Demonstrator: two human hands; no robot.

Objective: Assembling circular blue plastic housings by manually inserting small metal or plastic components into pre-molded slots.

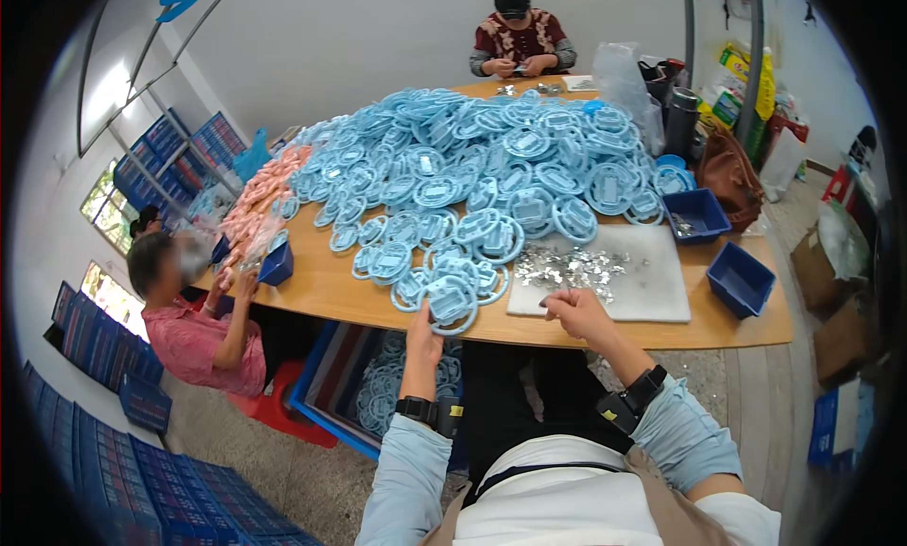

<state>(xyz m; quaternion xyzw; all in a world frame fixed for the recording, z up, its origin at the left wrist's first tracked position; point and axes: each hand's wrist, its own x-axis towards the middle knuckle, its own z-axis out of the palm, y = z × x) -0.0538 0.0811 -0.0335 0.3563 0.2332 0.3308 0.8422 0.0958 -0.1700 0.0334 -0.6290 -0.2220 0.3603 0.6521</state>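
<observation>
Hands of a seated person reach onto the near edge of a long wooden desk (pixel 661 333). The left hand (pixel 424 331) has its grip closed on a light blue round plastic part (pixel 452 302), holding it at the near edge, just in front of a great heap of the same blue parts (pixel 491 163) that covers the middle of the desk. The right hand (pixel 576 310) rests at the near edge of a white board (pixel 661 291), its fingers pinched together over a scatter of small silvery metal pieces (pixel 572 265) lying on that board; whether a piece sits between the fingertips cannot be told. Two dark blue bins (pixel 740 279) stand toward the right end of the desk. A smaller pile of pink parts (pixel 257 201) lies at the left end, where another person (pixel 194 329) in a pink shirt sits working. A third person (pixel 517 41) sits at the far edge.
</observation>
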